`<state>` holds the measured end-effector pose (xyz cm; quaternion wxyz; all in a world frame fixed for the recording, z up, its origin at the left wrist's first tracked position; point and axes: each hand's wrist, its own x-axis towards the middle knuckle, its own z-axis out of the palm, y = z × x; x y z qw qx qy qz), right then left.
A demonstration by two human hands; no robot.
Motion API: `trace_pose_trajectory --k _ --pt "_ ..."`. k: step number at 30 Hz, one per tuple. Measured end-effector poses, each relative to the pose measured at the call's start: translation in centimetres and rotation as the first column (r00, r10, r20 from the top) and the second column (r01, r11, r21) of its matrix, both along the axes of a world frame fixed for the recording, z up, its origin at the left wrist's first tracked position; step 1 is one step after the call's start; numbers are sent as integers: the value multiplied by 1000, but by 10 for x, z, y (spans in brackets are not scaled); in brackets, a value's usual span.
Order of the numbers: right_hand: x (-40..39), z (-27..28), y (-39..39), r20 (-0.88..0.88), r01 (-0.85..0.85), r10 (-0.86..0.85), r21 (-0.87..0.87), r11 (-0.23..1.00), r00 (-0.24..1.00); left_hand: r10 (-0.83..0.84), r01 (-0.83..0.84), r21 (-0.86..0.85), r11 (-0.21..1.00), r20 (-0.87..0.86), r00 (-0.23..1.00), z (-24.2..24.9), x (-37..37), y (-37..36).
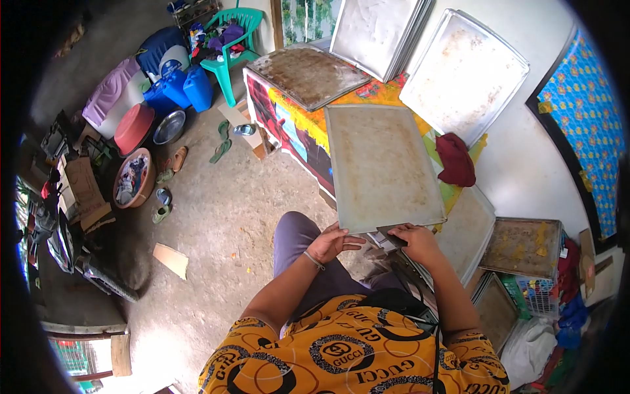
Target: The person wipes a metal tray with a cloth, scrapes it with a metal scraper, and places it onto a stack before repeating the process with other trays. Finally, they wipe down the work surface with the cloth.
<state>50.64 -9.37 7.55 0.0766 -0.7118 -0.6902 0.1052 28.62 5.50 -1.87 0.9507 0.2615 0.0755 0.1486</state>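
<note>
A flat grey metal tray [387, 167] with brownish stains lies in front of me, its far part over the cloth-covered table [289, 125]. At its near left corner is my left hand [331, 243], fingers apart and the fingertips close to the edge. My right hand [415, 241] is at the near right edge, its fingers wrapped round a dark flat scraper-like piece [392, 236] just below the tray. A dark red cloth [455, 159] rests right of the tray.
A stained tray [308, 73] lies at the table's far end. More trays [466, 72] lean on the wall. Right of me, a tray [523, 246] tops a basket [539, 295]. Basins [134, 128], slippers [162, 213] and a green chair [230, 49] stand left.
</note>
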Motion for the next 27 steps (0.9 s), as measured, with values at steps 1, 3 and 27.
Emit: trace_pose_trajectory --k 1,3,27 --pt "0 -1 0 2 -2 2 7 1000 1000 -2 2 1 1000 4 1000 0 0 0" --pt "1 -3 -1 5 -4 4 21 1000 1000 -28 28 8 1000 10 1000 0 0 1" --pt "0 -3 0 -7 28 -28 -4 1000 1000 -41 41 4 999 13 999 -9 1 3"
